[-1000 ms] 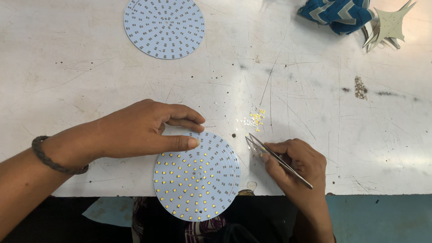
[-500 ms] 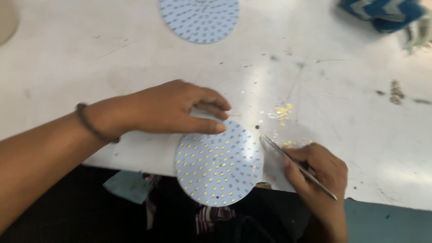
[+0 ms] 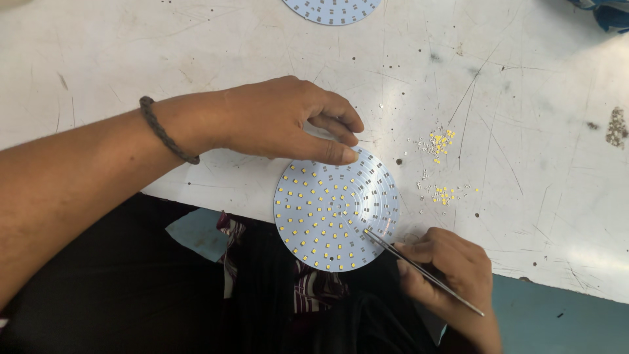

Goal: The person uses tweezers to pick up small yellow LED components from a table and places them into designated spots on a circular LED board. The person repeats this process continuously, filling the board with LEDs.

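A round white circuit disc point(image 3: 336, 206) dotted with small yellow chips lies at the near edge of the white table point(image 3: 196, 59), partly overhanging it. My left hand point(image 3: 282, 121) rests on the table with its thumb pressed on the disc's far rim. A dark braided band circles that wrist. My right hand point(image 3: 449, 272) grips thin metal tweezers point(image 3: 419, 270), whose tip touches the disc's lower right area. Loose tiny yellow and grey chips point(image 3: 440, 144) lie scattered on the table to the right of the disc.
A second round disc point(image 3: 331, 10) lies at the far edge of view. A blue patterned cloth point(image 3: 606, 13) shows at the top right corner. A small brownish heap point(image 3: 616, 126) sits at the right. My lap with dark clothing is below the table edge.
The camera has moved closer and shifted. The tweezers' tip has come from just off the disc's right rim onto the disc. My left hand still holds the far rim.
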